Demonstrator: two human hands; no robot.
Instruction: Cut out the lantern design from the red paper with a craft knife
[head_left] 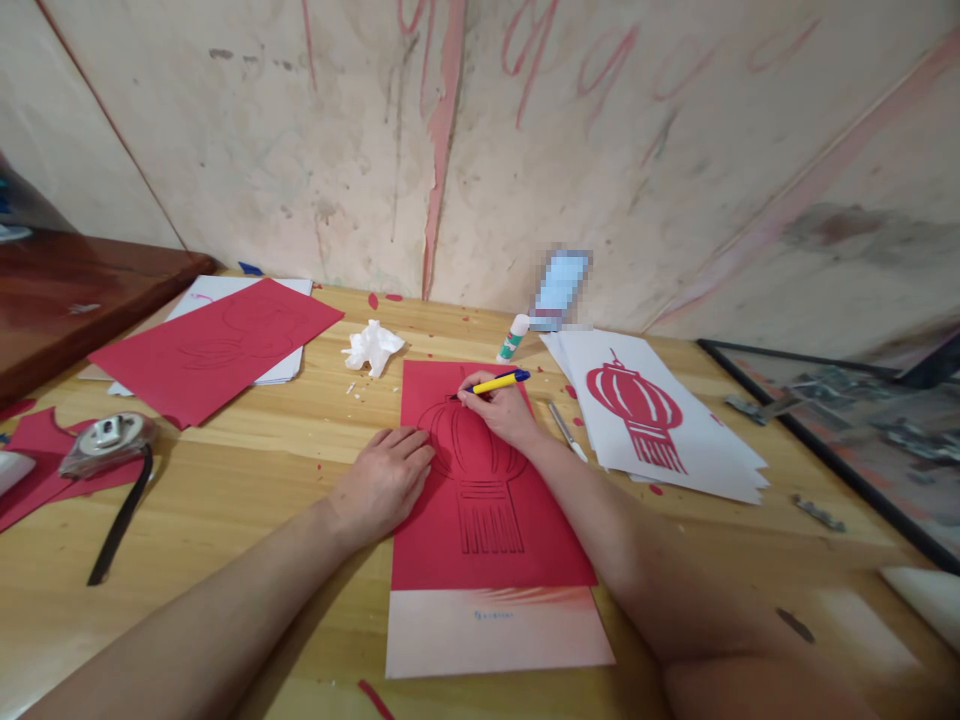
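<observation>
Hands: left hand (386, 480) relaxed, empty, resting over red sheet's (435, 565) 9 o'clock edge | right hand (499, 405) pinching pen (501, 382), tip nearer drawing's (480, 460) 12 o'clock | red sheet: bench (300, 480), beneath both hands, long axis 12–6

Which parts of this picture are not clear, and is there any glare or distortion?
In the head view, the phone-shaped object is pixelated; a pale glare shows on the table at lower right in the head view; the head view's sides look stretched and soft, while dark lines on the central red sheet stay readable.
</observation>
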